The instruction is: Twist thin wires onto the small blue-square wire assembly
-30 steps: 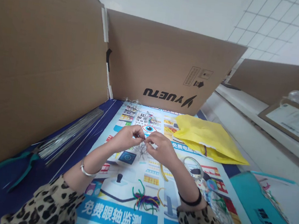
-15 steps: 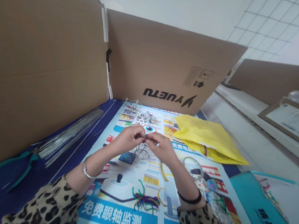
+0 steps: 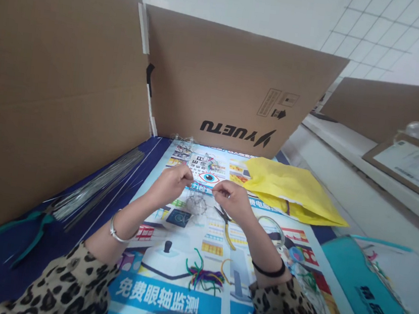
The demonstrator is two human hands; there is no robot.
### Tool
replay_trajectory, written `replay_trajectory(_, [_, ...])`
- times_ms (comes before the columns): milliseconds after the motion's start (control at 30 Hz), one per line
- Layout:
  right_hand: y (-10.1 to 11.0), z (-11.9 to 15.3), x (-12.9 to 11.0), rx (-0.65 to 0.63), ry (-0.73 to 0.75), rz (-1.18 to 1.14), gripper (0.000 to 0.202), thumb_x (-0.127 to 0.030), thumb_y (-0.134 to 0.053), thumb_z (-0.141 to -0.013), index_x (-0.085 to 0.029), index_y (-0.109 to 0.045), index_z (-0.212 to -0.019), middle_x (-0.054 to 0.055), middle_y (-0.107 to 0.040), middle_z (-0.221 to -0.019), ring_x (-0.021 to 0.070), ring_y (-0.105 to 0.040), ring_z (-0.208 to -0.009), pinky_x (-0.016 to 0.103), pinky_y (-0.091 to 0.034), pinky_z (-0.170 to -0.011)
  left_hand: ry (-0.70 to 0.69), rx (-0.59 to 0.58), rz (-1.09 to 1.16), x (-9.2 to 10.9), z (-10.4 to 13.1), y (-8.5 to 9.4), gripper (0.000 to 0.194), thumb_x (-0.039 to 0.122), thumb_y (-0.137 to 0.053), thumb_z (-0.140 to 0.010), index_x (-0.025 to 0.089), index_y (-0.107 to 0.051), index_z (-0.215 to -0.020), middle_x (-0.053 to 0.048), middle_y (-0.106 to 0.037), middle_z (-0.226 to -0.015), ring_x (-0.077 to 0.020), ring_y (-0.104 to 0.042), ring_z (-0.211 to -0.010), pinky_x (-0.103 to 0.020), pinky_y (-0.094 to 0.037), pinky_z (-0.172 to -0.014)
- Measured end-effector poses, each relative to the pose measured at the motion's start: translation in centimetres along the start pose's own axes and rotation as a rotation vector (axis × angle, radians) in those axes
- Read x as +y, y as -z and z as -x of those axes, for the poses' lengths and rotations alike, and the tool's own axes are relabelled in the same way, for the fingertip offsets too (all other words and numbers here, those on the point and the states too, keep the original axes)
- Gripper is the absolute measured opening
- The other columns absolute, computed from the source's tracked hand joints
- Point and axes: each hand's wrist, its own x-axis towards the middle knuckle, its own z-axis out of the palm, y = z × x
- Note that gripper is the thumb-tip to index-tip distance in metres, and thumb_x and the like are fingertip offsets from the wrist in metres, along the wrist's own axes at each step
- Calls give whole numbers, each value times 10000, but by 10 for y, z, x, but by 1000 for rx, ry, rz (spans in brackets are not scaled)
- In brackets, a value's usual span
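Note:
Above the middle of the printed sheet, my left hand (image 3: 171,183) and my right hand (image 3: 233,200) are apart, each with fingers pinched. Between them runs a thin reddish-purple thread (image 3: 203,186), gripped at both ends; whether it is yarn or wrapped wire I cannot make out. Just below the thread lies a loose tangle of thin wire (image 3: 196,204). Yellow-handled pliers (image 3: 229,235) rest beside my right wrist, jaws apart. Nearer me is a bunch of coloured yarn pieces (image 3: 205,278) in purple, green and orange.
Cardboard panels (image 3: 238,79) stand behind and to the left. Silver wires (image 3: 95,186) and teal-handled pliers (image 3: 33,237) lie at left. To the right are a yellow bag (image 3: 293,187), a clear tape roll (image 3: 273,228) and a teal bag (image 3: 372,289).
My hands were together and have drawn apart sideways, with the thread now showing stretched between them. The yellow-handled pliers' jaws have come into sight.

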Motion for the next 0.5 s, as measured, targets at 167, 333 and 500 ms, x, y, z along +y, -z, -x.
replay_trajectory(167, [6, -2, 6, 41, -50, -11, 82, -159, -542, -703, -170, -615, -666, -12, -599, -642, 104, -506, -571, 208, -390, -546, 22, 68, -48, -6, -2, 8, 71, 186, -532, -767, 186, -541, -697, -1, -624, -775, -153, -574, -774, -250, -419, -714])
replay_trajectory(333, [6, -3, 5, 31, -77, -25, 113, -206, -527, -768, -176, -628, -730, -15, -631, -694, 100, -556, -640, 193, -406, -590, 101, 72, -49, -10, -3, 6, 50, 240, -557, -747, 194, -562, -729, 4, -638, -802, -154, -585, -759, -247, -430, -709])
replay_trajectory(500, [17, -12, -5, -35, -68, 34, 98, -207, -555, -770, -164, -633, -728, -24, -624, -675, 90, -548, -637, 192, -376, -600, 187, 44, -14, -14, -4, 3, 98, 287, -587, -730, 198, -577, -769, 4, -662, -794, -170, -610, -742, -266, -438, -680])
